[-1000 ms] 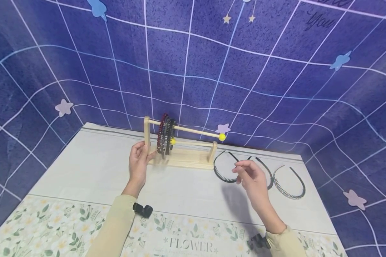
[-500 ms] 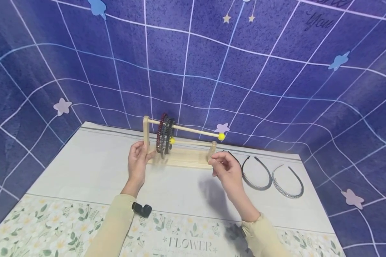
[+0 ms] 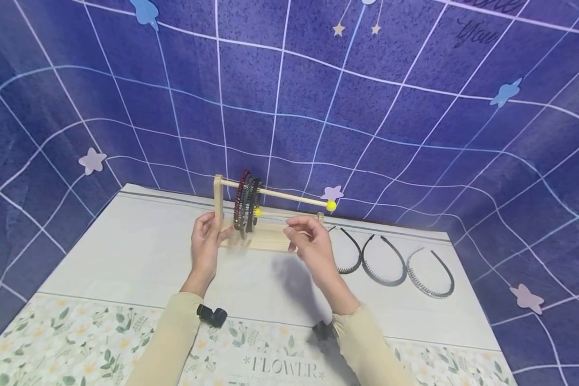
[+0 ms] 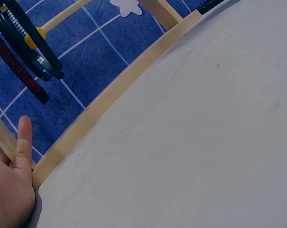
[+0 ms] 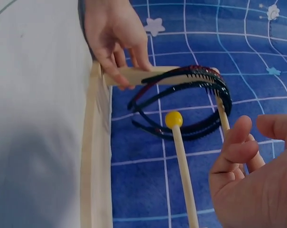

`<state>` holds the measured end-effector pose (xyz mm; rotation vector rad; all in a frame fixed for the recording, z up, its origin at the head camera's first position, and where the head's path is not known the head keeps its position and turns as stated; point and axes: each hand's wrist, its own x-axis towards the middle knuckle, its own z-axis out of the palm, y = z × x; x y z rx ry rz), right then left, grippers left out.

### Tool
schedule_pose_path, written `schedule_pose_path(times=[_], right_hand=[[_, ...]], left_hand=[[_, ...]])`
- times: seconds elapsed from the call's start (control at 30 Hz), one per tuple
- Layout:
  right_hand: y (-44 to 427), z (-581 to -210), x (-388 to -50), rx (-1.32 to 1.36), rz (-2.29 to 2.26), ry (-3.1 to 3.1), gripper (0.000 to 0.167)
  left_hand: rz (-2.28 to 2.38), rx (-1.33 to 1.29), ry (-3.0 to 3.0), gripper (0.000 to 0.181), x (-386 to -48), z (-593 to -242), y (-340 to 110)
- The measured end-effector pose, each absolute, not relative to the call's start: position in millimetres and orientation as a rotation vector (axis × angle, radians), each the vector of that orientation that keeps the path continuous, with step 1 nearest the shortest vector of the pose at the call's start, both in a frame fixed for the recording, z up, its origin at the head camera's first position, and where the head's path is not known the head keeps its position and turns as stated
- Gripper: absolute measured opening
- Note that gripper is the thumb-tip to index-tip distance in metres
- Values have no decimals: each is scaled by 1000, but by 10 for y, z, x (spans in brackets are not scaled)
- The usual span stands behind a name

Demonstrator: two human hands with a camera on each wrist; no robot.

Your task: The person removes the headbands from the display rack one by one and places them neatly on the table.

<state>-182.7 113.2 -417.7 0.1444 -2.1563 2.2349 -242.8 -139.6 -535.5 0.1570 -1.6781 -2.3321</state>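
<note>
My left hand [image 3: 205,241] grips the left post of a pale wooden rack [image 3: 218,198], thumb in front of the wood. Several toothed headbands [image 3: 245,203], dark and red, hang side by side on the rack's upper rod, near that post. Yellow balls cap the free ends of the upper and lower rods; the lower ball [image 5: 173,119] shows in front of the headbands in the right wrist view. My right hand [image 3: 311,244], fingers loosely curled and holding nothing, hovers before the right part of the rack and hides some of its base and right support.
To the right on the white table cover [image 3: 140,252] lie a black headband [image 3: 359,256], partly behind my right hand, a dark grey headband [image 3: 383,282] and a silvery headband [image 3: 431,294]. A blue patterned curtain [image 3: 251,134] stands behind the table.
My right hand has moved left from over the loose headbands to the front of the rack, uncovering the middle headband. The left hand stays on the post.
</note>
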Motion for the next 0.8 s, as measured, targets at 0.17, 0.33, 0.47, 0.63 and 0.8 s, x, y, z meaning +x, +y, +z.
schedule_pose_path(times=[0.17, 0.33, 0.47, 0.63, 0.8], right_hand=[[995, -4203, -1885, 166, 2285, -2148, 25], [844, -4218, -1963, 169, 2324, -2123, 27], [708, -4230, -2026, 165, 2352, -2102, 31], [565, -4234, -2084, 156, 2385, -2073, 35], [466, -4278, -2117, 163, 2399, -2050, 39]], left_hand=[[-2340, 151, -1663, 27, -2426, -5369, -1382], [-2329, 167, -1661, 27, -2431, -5377, -1388], [-2331, 179, -1666, 27, -2422, -5372, -1398], [-2336, 177, -1661, 27, -2416, -5370, -1396], [-2339, 170, -1664, 27, -2417, -5363, -1399]])
